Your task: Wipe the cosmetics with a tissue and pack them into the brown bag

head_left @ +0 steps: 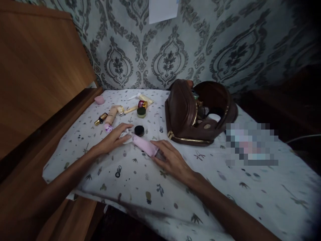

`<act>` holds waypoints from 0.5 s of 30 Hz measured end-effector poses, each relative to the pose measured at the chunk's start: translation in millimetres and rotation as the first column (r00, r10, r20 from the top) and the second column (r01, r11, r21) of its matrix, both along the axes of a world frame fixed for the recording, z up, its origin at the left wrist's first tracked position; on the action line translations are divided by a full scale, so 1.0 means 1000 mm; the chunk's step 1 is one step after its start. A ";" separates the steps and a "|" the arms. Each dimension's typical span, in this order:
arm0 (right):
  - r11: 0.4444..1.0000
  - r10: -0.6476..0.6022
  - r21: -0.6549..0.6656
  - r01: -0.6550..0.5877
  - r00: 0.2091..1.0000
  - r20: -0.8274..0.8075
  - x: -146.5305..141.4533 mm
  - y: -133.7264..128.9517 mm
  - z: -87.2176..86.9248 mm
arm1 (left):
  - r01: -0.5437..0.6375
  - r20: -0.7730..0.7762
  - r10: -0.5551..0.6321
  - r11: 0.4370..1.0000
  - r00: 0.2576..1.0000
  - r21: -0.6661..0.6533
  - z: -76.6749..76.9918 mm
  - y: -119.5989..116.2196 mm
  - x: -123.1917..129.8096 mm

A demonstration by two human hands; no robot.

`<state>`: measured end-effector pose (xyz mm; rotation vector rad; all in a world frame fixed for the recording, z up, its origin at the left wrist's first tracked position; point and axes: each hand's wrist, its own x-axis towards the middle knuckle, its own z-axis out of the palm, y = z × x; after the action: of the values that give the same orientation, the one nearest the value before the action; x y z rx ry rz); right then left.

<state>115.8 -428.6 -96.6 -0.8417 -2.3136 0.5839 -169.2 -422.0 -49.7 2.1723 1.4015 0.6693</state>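
Observation:
My right hand (173, 160) is closed around one end of a pink tube (144, 145), its greyish end lying between the fingers. The tube points up and left toward my left hand (115, 138). Thumb and fingers of that hand curl about a small white item (124, 134), whose kind I cannot make out. Just beyond the tube stands a small jar with a black lid (139, 130). Close by my left hand lie a purple-and-white patterned item (108, 127), a beige bottle (111, 115) and a small gold-and-black bottle (100, 119).
An unzipped brown cosmetic bag (182, 113) holds several items. Further back are a green jar (141, 112), a red-and-gold jar (142, 104), a brush (129, 110), a cream tube (146, 98) and a pink sponge (99, 99). A blurred patch (250, 144) lies right; a wooden panel (42, 63) rises left.

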 end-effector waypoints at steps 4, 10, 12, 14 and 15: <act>1.000 -0.015 0.012 0.014 1.000 0.019 -0.001 -0.002 0.000 | -0.233 -0.137 0.247 0.966 0.959 0.111 -0.005 -0.020 -0.004; 0.998 0.000 0.060 -0.004 0.998 0.070 -0.001 -0.003 0.000 | -0.213 -0.400 0.334 0.924 0.853 0.319 -0.027 -0.047 -0.015; 0.997 -0.005 0.076 0.000 0.998 0.060 -0.001 -0.003 -0.002 | -0.194 -0.362 0.318 0.921 0.876 0.337 -0.027 -0.049 -0.016; 0.996 -0.003 0.085 0.000 0.999 0.045 -0.002 -0.002 -0.004 | -0.216 -0.270 0.329 0.902 0.905 0.374 -0.022 -0.047 -0.015; 0.996 0.000 0.090 -0.004 0.999 0.040 -0.002 -0.002 -0.004 | -0.232 -0.225 0.337 0.890 0.914 0.393 -0.018 -0.044 -0.013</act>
<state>113.9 -430.8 -101.0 -0.8159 -2.3583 0.4639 -181.8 -465.6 -67.7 2.4421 1.9122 0.7906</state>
